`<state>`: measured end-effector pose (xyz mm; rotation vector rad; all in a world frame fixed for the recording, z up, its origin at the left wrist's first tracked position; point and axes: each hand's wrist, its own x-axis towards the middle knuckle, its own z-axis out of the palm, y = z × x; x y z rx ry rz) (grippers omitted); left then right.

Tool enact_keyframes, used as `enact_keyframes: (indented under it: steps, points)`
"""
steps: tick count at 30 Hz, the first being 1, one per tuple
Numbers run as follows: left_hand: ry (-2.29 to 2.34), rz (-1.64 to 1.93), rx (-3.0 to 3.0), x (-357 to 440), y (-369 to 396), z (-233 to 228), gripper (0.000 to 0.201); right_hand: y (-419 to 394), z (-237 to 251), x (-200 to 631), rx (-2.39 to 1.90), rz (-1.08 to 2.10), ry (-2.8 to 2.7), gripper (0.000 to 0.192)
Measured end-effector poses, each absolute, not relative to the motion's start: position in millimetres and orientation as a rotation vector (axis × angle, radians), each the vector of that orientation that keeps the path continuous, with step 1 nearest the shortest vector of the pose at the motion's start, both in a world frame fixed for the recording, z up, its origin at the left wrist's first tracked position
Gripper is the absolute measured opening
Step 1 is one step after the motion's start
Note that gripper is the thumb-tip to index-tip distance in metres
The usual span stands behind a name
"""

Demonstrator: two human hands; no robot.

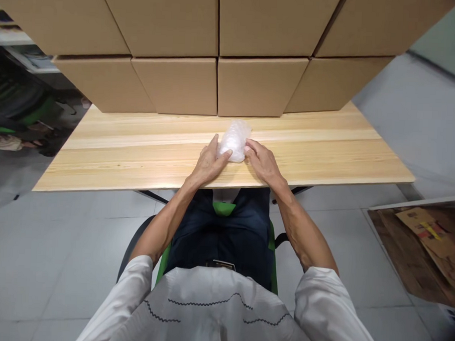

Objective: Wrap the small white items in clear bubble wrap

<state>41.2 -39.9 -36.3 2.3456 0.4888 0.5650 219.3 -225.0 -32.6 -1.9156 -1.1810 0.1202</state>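
Note:
A whitish bundle of clear bubble wrap (pixel 235 139) lies on the light wooden table, in front of the stacked boxes. What is inside it, if anything, I cannot make out. My left hand (pixel 209 164) grips its left side, with the thumb over the near corner and the index finger pointing away along the edge. On the other side, my right hand (pixel 262 161) has its fingers curled and the thumb and fingertips pinched at the wrap's right edge. Both wrists rest close to the table's front edge.
Two rows of brown cardboard boxes (pixel 174 85) form a wall along the back of the wooden table (pixel 137 159). Flattened cardboard (pixel 428 239) lies in a low container on the floor at right. A dark chair (pixel 20 86) stands at far left.

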Motion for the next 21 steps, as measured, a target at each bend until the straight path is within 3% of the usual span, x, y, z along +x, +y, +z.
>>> enact_keyframes:
  steps: [3, 9, 16, 21]
  points:
    - [0.513, 0.55, 2.421, 46.3, -36.9, -16.0, 0.101, -243.2, -36.0, 220.3, -1.952, 0.051, -1.136, 0.076]
    - [0.216, 0.499, 2.829, 105.8, -61.5, 34.8, 0.071, -270.4, -45.7, 217.2, -1.986, -0.019, -1.092, 0.062]
    - [0.273, 0.138, 2.965, 135.9, -61.3, 16.5, 0.064, -270.6, -52.4, 217.2, -1.948, -0.075, -1.147, 0.043]
    - [0.315, 0.183, 2.948, 127.6, -61.0, 10.3, 0.063, -269.2, -52.7, 216.8, -1.945, -0.086, -1.164, 0.04]
